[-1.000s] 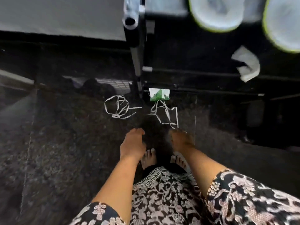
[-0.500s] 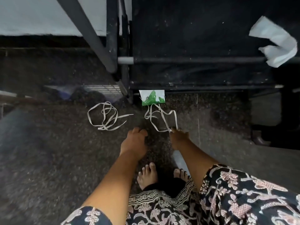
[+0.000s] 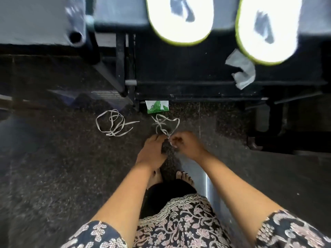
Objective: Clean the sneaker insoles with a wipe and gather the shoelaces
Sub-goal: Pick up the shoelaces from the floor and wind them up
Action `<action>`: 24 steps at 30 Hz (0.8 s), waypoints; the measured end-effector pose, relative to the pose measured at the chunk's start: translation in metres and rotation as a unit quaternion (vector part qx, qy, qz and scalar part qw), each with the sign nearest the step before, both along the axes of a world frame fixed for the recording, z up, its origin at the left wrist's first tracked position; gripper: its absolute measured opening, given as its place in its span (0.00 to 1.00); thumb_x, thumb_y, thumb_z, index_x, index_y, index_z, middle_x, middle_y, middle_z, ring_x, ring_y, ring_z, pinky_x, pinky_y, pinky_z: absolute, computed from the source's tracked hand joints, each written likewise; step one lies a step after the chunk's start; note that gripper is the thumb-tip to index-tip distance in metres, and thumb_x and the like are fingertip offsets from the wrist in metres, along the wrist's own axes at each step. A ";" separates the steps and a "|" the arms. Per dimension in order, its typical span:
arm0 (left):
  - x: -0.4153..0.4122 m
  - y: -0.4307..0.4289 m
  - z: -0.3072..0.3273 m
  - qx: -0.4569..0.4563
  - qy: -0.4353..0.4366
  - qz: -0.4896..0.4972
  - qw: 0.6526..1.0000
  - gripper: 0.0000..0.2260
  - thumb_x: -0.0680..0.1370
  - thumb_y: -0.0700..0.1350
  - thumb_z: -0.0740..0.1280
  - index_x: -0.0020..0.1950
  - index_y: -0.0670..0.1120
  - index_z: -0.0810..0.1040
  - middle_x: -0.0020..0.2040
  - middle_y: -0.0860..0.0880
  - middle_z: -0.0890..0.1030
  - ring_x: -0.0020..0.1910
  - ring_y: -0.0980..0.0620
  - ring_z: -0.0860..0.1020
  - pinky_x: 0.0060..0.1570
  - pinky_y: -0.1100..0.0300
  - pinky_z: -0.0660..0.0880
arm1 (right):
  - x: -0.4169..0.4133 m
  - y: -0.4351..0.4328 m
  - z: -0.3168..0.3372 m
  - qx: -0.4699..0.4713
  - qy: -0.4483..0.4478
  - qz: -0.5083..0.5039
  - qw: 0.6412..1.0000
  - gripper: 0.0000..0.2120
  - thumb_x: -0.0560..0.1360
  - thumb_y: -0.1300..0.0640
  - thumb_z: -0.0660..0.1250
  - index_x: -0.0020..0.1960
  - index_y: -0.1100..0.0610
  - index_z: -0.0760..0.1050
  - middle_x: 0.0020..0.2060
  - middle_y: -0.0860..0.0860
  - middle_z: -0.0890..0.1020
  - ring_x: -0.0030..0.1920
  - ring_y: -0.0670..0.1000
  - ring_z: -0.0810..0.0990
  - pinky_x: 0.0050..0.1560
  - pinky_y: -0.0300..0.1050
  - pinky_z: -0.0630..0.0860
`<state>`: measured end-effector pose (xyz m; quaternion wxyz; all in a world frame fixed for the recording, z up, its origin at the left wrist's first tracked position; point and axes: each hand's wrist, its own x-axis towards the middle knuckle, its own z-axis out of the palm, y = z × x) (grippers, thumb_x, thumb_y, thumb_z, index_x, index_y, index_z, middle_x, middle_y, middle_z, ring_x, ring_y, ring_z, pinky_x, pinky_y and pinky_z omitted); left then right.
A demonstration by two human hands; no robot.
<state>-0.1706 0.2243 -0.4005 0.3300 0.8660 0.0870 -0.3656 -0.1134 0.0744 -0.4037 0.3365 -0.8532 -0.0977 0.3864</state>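
On the worktop (image 3: 188,68) the left insole (image 3: 180,20) and right insole (image 3: 266,29) lie side by side, the wipe (image 3: 240,69) just before the right one. On the floor (image 3: 53,176) at the worktop's foot lies the wipe packet (image 3: 157,106). The left shoelace (image 3: 114,122) lies to its left, the right shoelace (image 3: 163,125) between it and the left hand (image 3: 152,153) and right hand (image 3: 186,145).

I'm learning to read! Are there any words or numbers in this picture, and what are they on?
Green-and-white packet on the floor: one small dark mark, too small to read.
Two insoles at the top: dark prints, too blurred to read.
No other text shows, so nothing here can be quoted.
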 end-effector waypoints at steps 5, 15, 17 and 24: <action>0.017 -0.016 0.114 -0.061 -0.075 0.056 0.994 0.13 0.76 0.44 0.67 0.60 0.42 0.78 0.60 0.43 0.77 0.61 0.45 0.73 0.59 0.58 0.66 | 0.015 -0.013 0.142 0.045 -0.023 0.018 0.999 0.14 0.71 0.72 0.62 0.50 0.60 0.81 0.47 0.49 0.83 0.48 0.38 0.75 0.47 0.20 0.64; 0.025 -0.006 0.339 -0.057 -0.124 0.102 0.985 0.12 0.81 0.48 0.57 0.40 0.48 0.74 0.39 0.50 0.79 0.40 0.50 0.76 0.46 0.53 0.72 | 0.029 -0.065 0.387 0.040 -0.100 -0.047 0.993 0.23 0.68 0.74 0.58 0.45 0.49 0.81 0.43 0.45 0.83 0.45 0.37 0.79 0.49 0.28 0.71; 0.028 -0.011 0.371 -0.071 -0.121 0.102 0.985 0.13 0.81 0.48 0.57 0.39 0.48 0.73 0.34 0.52 0.77 0.35 0.53 0.75 0.43 0.54 0.73 | 0.033 -0.079 0.414 -0.023 -0.076 -0.006 0.997 0.22 0.67 0.73 0.58 0.42 0.48 0.80 0.43 0.47 0.83 0.48 0.44 0.81 0.49 0.35 0.71; 0.050 -0.038 0.479 -0.126 -0.145 -0.050 0.980 0.11 0.79 0.48 0.63 0.49 0.43 0.81 0.46 0.47 0.82 0.44 0.53 0.78 0.46 0.58 0.73 | 0.016 -0.047 0.507 0.058 -0.112 0.114 0.985 0.19 0.71 0.59 0.70 0.61 0.53 0.74 0.53 0.46 0.81 0.53 0.43 0.77 0.55 0.40 0.72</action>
